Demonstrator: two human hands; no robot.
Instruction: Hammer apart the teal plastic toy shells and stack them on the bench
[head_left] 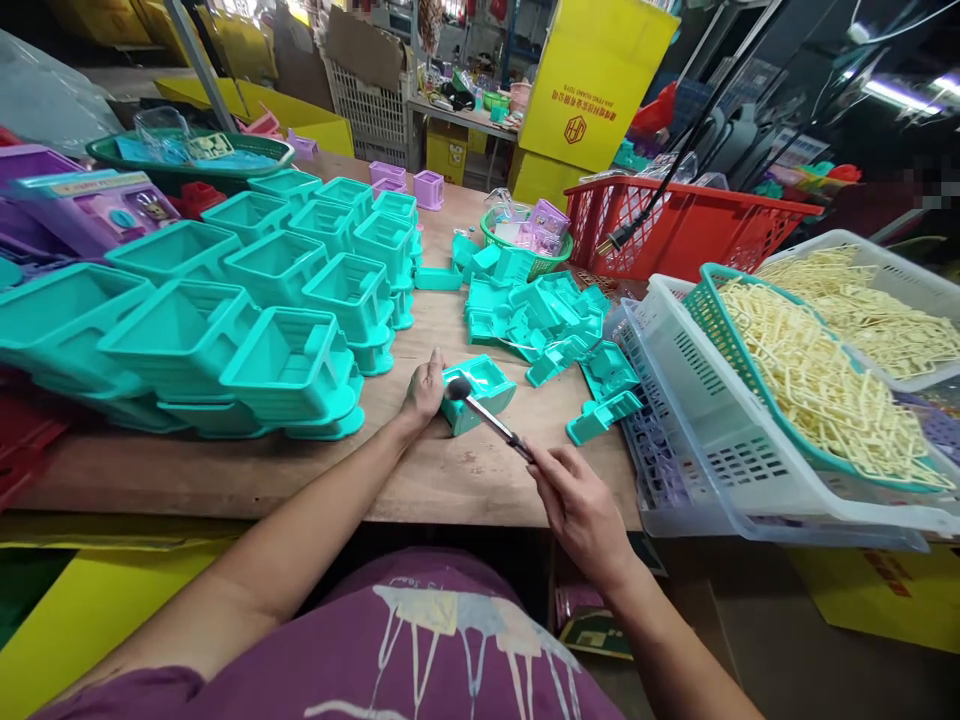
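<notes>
My left hand (426, 388) grips the left end of a turquoise plastic toy part (491, 385), a small hollow piece resting on the wooden table (480, 470). In my right hand (574, 495) is a hammer (491, 418) with a dark round head and a slim metal shaft. The hammer's head is over the left side of the part, close to my left fingers; whether it touches cannot be made out. Beyond my hands lies a loose heap of turquoise plastic pieces (540, 310). Left of my left hand, turquoise bins (281, 360) stand stacked in rows.
At right, a white crate (720, 470) and a green basket (709, 310) hold cream plastic pieces (817, 380). A red crate (675, 225) and a yellow carton (592, 80) stand behind. Small purple bins (429, 188) sit at the table's far side.
</notes>
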